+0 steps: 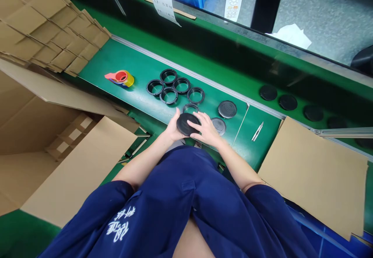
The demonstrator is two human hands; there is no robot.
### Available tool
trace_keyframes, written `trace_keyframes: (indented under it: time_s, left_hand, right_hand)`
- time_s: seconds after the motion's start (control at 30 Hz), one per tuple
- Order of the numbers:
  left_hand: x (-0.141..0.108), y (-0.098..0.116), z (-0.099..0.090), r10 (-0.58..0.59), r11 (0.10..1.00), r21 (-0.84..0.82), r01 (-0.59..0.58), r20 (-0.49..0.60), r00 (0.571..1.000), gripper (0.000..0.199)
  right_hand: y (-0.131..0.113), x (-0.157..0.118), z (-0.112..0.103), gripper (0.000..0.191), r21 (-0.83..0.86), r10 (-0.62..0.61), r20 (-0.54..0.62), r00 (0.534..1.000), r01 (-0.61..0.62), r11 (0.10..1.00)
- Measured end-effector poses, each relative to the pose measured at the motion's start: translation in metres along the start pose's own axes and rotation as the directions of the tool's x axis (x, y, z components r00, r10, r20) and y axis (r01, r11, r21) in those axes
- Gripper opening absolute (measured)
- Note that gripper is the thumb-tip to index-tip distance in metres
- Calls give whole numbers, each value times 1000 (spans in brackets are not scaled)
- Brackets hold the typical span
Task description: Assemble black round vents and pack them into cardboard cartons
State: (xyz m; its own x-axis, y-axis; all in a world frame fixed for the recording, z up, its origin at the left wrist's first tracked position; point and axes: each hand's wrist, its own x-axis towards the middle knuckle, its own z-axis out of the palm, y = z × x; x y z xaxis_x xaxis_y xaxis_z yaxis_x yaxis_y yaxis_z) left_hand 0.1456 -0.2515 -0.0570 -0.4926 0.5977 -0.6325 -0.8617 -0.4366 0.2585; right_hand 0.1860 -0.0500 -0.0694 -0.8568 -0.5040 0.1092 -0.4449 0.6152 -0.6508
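Both my hands grip a round black lid [186, 125] close to my body, at the near edge of the green table. My left hand [173, 127] is closed around its left side. The fingers of my right hand [206, 129] press over its top and right side. Just beyond, a black ring [190, 108] is partly covered by my right hand. Several more black rings, one of them a near ring [168, 95], form a cluster farther off. To the right of my hands lie a dark disc-shaped lid [227, 109] and a greyer lid [218, 126].
A tape dispenser [121, 78] sits left on the table, a utility knife [257, 131] right. An open cardboard box [78, 168] stands at left, below stacked cardboard dividers [49, 25]. A cardboard sheet [317, 172] covers the right side. Black discs [288, 102] line the back.
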Motion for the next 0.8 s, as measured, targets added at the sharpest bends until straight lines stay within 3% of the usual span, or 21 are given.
trace_keyframes:
  time_s: [0.13,0.23,0.33,0.4,0.47,0.67,0.8]
  left_hand:
    - [1,-7,-29,-76,997,14,78,-114,991,79]
    - [0,-2,-39,-53,998,-32,49,-121,991,76]
    - [-4,18,-44,-27,999,-23,22,-208,978,81]
    - [-9,34,-48,19,1000,17,-15,-292,956,79]
    - [-14,48,-54,58,998,40,-47,-332,941,74]
    - [-25,60,-87,41,999,1,-44,-381,924,65]
    - [-30,60,-110,17,999,-27,-33,-465,885,59]
  right_hand:
    - [-10,6,33,103,50,83,189,979,-94,994]
    - [-9,24,54,109,102,100,241,965,-128,987]
    - [8,55,66,108,-10,281,85,956,-281,960]
    - [25,77,71,106,-136,439,-72,896,-445,885]
    - [39,93,78,104,-243,498,-143,855,-518,820]
    - [43,98,100,104,-378,511,-90,855,-504,777]
    - [33,104,94,98,-350,470,-84,879,-468,811]
